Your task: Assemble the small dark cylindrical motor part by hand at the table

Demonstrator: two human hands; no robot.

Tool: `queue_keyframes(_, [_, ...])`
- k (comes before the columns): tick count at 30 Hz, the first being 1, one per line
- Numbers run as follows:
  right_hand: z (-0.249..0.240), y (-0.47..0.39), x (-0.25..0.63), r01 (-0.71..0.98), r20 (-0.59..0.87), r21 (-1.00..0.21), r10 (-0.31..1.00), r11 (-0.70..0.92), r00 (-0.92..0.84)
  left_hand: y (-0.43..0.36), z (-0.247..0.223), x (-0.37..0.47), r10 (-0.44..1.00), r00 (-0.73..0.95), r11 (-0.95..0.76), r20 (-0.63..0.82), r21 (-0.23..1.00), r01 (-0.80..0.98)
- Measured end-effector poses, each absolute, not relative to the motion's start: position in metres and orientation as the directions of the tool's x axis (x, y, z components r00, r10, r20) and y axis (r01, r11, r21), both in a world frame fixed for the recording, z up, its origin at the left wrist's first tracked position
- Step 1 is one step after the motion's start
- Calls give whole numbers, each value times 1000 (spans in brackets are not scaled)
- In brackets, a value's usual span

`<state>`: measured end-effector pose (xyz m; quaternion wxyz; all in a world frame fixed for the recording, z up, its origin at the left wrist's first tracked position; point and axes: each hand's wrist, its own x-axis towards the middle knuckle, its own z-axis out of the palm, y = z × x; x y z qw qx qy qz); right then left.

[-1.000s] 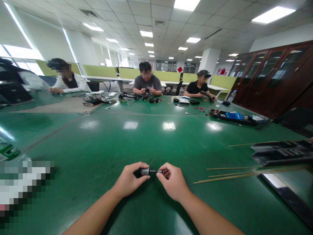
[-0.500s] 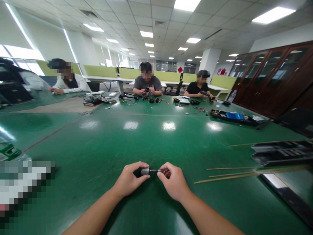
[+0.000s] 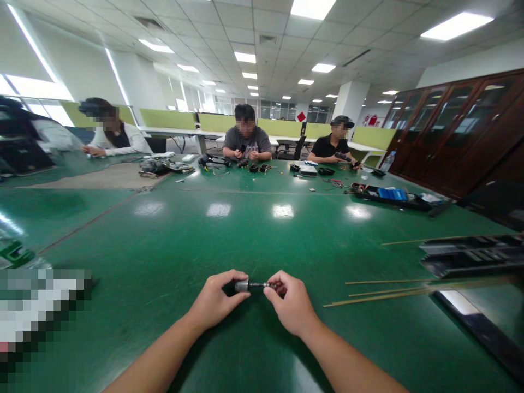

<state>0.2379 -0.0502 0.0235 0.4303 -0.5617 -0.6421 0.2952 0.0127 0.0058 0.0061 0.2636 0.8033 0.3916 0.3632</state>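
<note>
My left hand (image 3: 219, 300) is closed, thumb and fingers round a short silver metal cylinder (image 3: 242, 285). From its right end a thin dark shaft (image 3: 257, 285) runs level toward my right hand (image 3: 290, 303). That hand pinches the shaft's far end, where a reddish-brown, ribbed part shows between the fingers. Whether shaft and cylinder are one piece I cannot tell. Both hands are low over the green tabletop (image 3: 254, 240), close together in front of me.
Thin sticks (image 3: 380, 298) and dark metal channels (image 3: 470, 255) lie at the right, by a dark flat bar (image 3: 478, 327). A pixelated block (image 3: 36, 311) is at the left. Across the table people work among parts and a black tray (image 3: 393, 197).
My hands and the held piece have stayed almost in place, with only a slight shift of the right fingers. Across the table, the middle person's hands have lowered a little.
</note>
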Motion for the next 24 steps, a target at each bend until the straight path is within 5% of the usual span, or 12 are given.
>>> queue_keyframes(24, [29, -53, 237, 471, 287, -852, 956, 228, 56, 10, 8, 9, 838, 366, -541, 404, 707, 456])
